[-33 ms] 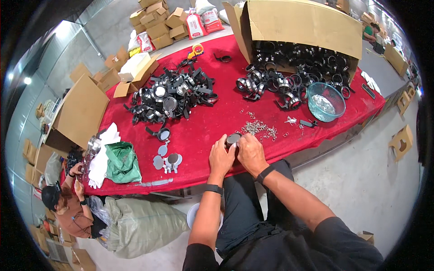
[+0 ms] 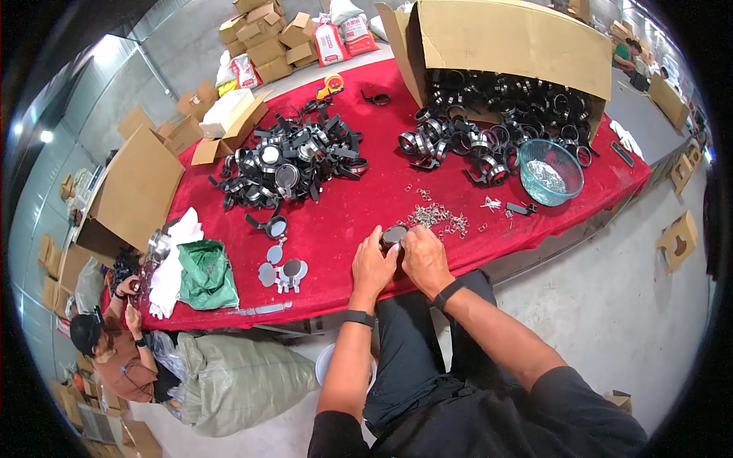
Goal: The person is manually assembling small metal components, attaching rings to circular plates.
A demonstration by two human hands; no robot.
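At the table's near edge, my left hand [image 2: 373, 263] is closed round a small round part with a grey disc top [image 2: 394, 234]. My right hand [image 2: 425, 258] pinches the right side of the same part, its fingertips partly hidden. Just beyond my hands lies a scatter of small metal clips [image 2: 439, 217]. Flat grey discs with tabs [image 2: 267, 275] and a darker disc [image 2: 292, 267] lie to the left. Farther back is a heap of black ring parts with handles, some with disc lids [image 2: 287, 177]. More black and silver rings [image 2: 481, 141] spill from a large carton [image 2: 511, 38].
A teal basket [image 2: 551, 174] holding small shiny pieces stands at the right. A green bag [image 2: 208, 276] and white cloth [image 2: 169, 278] lie at the table's left end, near another person [image 2: 122, 351]. A tape dispenser [image 2: 330, 85] sits at the back. A large sack [image 2: 244, 382] rests on the floor.
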